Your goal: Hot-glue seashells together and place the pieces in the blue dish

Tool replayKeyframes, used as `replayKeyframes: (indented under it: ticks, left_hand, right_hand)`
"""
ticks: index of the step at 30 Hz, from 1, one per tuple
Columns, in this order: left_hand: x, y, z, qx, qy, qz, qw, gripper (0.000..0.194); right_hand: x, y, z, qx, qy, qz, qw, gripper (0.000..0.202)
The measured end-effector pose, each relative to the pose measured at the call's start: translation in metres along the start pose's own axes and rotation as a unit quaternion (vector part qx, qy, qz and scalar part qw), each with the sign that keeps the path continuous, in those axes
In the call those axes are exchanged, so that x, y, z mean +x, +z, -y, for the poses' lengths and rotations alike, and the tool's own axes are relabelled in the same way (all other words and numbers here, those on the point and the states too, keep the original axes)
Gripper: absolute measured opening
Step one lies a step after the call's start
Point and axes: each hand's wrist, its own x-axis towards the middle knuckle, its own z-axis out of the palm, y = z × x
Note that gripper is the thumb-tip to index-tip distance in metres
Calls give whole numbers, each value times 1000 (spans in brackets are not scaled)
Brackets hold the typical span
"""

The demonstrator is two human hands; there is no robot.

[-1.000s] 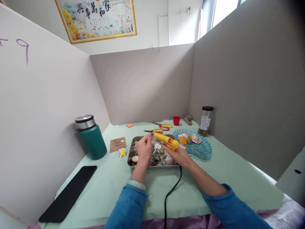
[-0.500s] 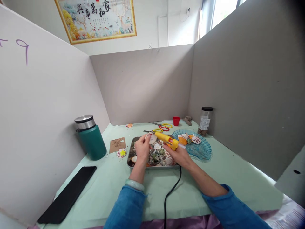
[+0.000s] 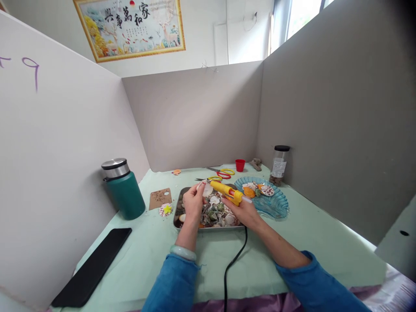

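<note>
My right hand (image 3: 242,211) is wrapped round a yellow hot glue gun (image 3: 225,192), its nozzle pointing left toward my other hand. Fingertips of my left hand (image 3: 193,202) are pinched at a pale shell (image 3: 206,189), partly hidden by the fingers; the nozzle is close to it. Under both hands lies a metal tray (image 3: 208,229) filled with shells (image 3: 214,213) of mixed sizes and colours. A black cord (image 3: 236,259) runs from the glue gun's side of the tray toward the front edge.
A blue shell-shaped plate (image 3: 276,208) holds several shells at right. Scissors (image 3: 224,173), a red cup (image 3: 240,165) and a lidded jar (image 3: 280,165) stand behind. At left are a green bottle (image 3: 126,195), a brown card (image 3: 159,198), a decorated shell (image 3: 165,210) and a black mat (image 3: 94,266).
The glue gun has shifted very slightly left along with my right hand. My left hand keeps its pinch in nearly the same spot.
</note>
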Motion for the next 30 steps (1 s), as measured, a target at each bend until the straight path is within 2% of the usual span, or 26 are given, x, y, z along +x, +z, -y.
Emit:
replayKeyframes:
  ticks: [14,30]
  left_hand:
    - [-4,0,-7,58,20,0,998,43]
    - [-4,-1,-4,57,24,4,998,42]
  right_hand:
    - [-2,-1,5,-15,20,-7,1000,38]
    - [-2,-2,8,-20,27,-5,999,41]
